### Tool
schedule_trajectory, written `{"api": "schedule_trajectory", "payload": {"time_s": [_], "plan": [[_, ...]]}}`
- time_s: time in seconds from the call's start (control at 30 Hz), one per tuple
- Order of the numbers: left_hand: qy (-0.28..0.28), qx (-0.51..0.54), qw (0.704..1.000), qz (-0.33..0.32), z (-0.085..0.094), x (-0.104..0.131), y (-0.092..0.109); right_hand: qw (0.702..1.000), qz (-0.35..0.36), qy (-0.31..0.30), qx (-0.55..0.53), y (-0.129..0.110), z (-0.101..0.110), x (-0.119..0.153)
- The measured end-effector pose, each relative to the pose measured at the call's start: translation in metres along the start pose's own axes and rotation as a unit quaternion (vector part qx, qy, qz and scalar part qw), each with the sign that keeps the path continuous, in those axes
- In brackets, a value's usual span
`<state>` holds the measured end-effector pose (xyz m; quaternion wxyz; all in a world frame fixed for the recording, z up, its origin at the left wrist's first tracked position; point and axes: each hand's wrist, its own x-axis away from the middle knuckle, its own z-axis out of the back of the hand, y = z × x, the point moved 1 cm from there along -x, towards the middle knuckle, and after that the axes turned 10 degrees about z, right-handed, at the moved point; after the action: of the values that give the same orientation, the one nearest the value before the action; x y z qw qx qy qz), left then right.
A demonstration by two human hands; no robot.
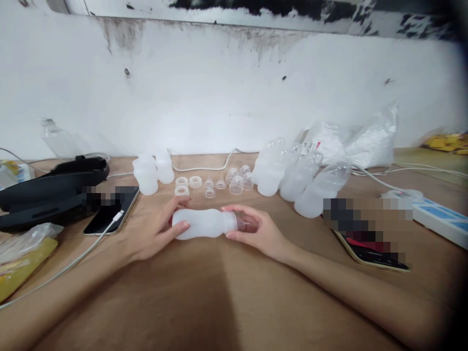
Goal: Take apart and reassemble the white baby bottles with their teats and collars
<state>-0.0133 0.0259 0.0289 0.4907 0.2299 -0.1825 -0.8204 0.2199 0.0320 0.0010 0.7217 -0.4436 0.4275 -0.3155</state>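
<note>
A frosted white baby bottle (201,223) lies sideways between my hands, its collar and clear cap to the right. My left hand (161,231) grips the bottle's base end, thumb in front and fingers behind. Around the collar and clear cap closes my right hand (261,231). Just beyond the bottle are several white collar rings (182,191), a few clear nipples (209,192) and several clear domed caps (236,185). Open bottle bodies (147,180) stand behind my left hand. Capped bottles (268,175) are grouped past my right hand.
At left lie a black moulded case-like object (54,185), a phone (109,214), a white cable (87,251) and a yellow packet (27,263). On the right are another phone (376,256), a power strip (435,214) and white plastic bags (351,141) against the wall.
</note>
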Motion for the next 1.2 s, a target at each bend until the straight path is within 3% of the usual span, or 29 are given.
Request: {"api": "schedule_trajectory", "payload": {"time_s": [0.1,0.17,0.23,0.33,0.4,0.43,0.5,0.6,0.73,0.8,0.9,1.03,1.2], "plan": [[-0.048,-0.009,0.997,0.054,0.001,0.000,0.006,1.000,-0.007,0.001,0.007,-0.001,0.000,-0.001],[-0.045,-0.044,0.998,0.029,-0.001,0.002,0.005,1.000,-0.009,0.000,0.005,-0.001,-0.001,-0.001],[0.008,-0.113,0.992,-0.053,-0.004,0.006,-0.001,1.000,-0.010,-0.006,-0.004,-0.001,-0.001,-0.001],[0.111,-0.225,0.944,-0.215,-0.008,0.010,-0.012,0.999,-0.017,-0.028,-0.024,0.001,-0.001,0.000],[0.138,-0.256,0.920,-0.263,-0.009,0.011,-0.016,0.999,-0.017,-0.033,-0.033,0.001,-0.001,0.000],[0.138,-0.251,0.922,-0.261,-0.009,0.010,-0.016,0.999,-0.015,-0.029,-0.033,0.001,-0.001,0.000],[0.119,-0.195,0.950,-0.211,-0.007,0.008,-0.014,1.000,-0.010,-0.010,-0.027,0.000,0.000,-0.001],[0.055,-0.038,0.995,-0.071,-0.004,0.002,-0.008,1.000,-0.002,0.015,-0.017,0.001,0.000,-0.001],[-0.064,0.088,0.987,0.117,-0.004,-0.002,-0.002,0.999,0.000,0.029,-0.016,0.004,0.000,-0.001],[-0.102,0.126,0.977,0.136,-0.004,-0.003,0.000,0.999,-0.006,0.031,-0.017,0.005,0.000,-0.001],[-0.085,0.124,0.985,0.090,-0.004,-0.001,0.000,0.999,-0.019,0.027,-0.019,0.003,0.001,-0.001],[-0.044,-0.017,0.999,-0.013,-0.006,0.005,-0.007,0.998,-0.042,-0.005,-0.053,0.000,0.002,-0.002],[0.037,-0.193,0.967,-0.164,-0.008,0.010,-0.020,0.989,-0.071,-0.029,-0.123,0.001,0.002,-0.003]]}}
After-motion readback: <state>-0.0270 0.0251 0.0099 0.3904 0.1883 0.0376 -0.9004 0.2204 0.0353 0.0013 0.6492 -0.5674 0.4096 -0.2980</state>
